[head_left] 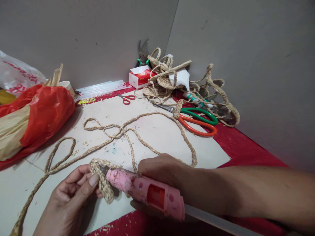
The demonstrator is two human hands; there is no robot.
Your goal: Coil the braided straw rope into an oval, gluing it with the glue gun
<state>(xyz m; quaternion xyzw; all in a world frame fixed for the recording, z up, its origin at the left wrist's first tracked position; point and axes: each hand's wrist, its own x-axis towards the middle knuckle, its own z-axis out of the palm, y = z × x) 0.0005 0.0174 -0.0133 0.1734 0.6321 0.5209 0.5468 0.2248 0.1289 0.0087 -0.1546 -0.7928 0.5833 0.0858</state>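
My left hand (71,196) pinches a small folded piece of braided straw rope (105,188) between thumb and fingers. In my right hand (157,167) is a pink hot glue gun (145,190), its nozzle touching or very near the braid's inner side. A clear glue stick (211,216) sticks out of the gun's back end. The fingers of my right hand are mostly hidden behind the gun. A long braided straw cord (147,114) winds in loops over the white sheet, past both hands.
Large scissors with green and orange handles (197,121) lie at the right, small red scissors (126,98) further back. A red bag of straw (49,111) stands at the left. Glue sticks (100,88), a tissue box (139,78), pruning shears (143,54) and braided straw pieces (164,82) line the wall.
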